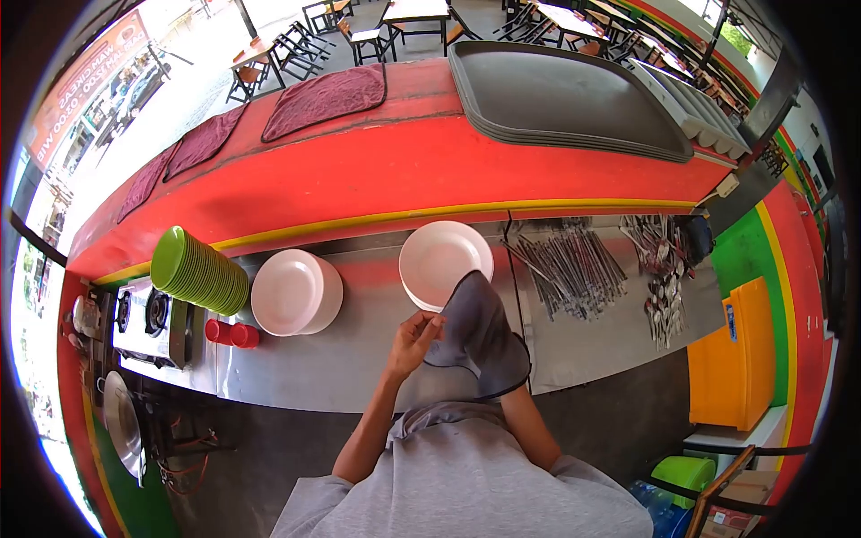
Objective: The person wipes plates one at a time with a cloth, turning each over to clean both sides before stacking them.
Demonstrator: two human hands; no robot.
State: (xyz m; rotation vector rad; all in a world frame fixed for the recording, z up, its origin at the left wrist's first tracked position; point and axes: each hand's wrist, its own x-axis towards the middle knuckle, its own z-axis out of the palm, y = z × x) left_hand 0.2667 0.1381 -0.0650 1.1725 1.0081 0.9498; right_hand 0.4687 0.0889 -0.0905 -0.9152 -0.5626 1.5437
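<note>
A dark grey cloth (484, 336) hangs in front of me, over the steel counter's front part. My left hand (415, 342) is closed in a pinch at the cloth's left edge. The cloth covers my right hand, so its fingers are hidden; only the forearm shows below. Just beyond the cloth stands a stack of white plates (439, 260), its lower right edge partly behind the cloth. Another stack of white plates (291, 291) is to the left.
Green plates or bowls (197, 273), red cups (231, 334) and a gas stove (148, 323) are at left. Knives or chopsticks (569, 269) and spoons (665, 305) lie at right. Dark trays (569, 94) and maroon cloths (327, 99) rest on the red ledge (404, 166).
</note>
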